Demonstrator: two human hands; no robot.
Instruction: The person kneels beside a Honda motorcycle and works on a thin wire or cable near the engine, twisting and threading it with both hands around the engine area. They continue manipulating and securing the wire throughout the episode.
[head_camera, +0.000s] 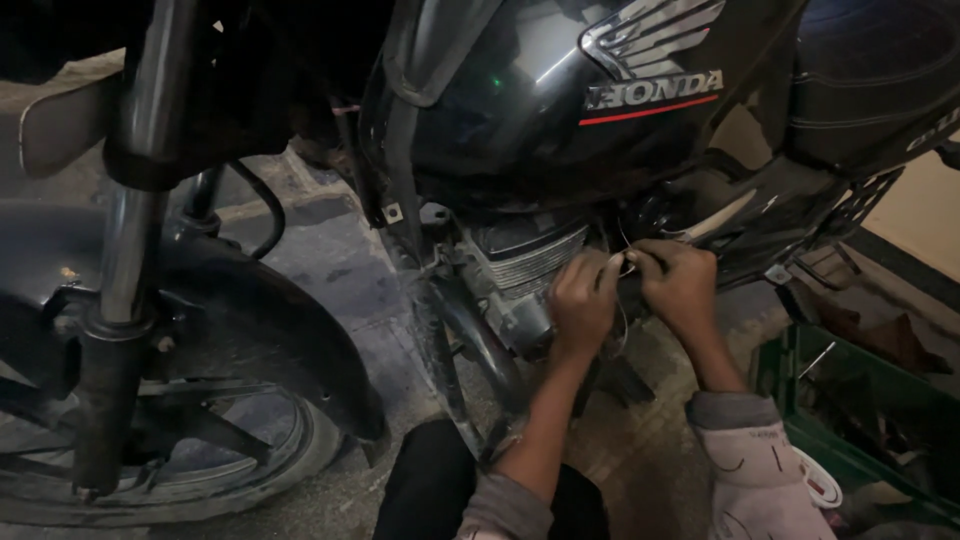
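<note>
1. Your left hand (583, 300) is closed, fingers pinching a thin pale wire (622, 262) beside the engine (520, 265).
2. Your right hand (680, 285) is closed on the same wire, touching the left.
3. The wire sits under the black tank (540, 110), right of the front wheel (170, 440).
4. A green crate (800, 400) stands on the floor, right.

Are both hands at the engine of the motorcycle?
Yes, the left hand and right hand meet beside the engine, under the black tank.

I see a front wheel (150, 440) with its fork (125, 250) at left, and a green crate (850, 420) at lower right.
</note>
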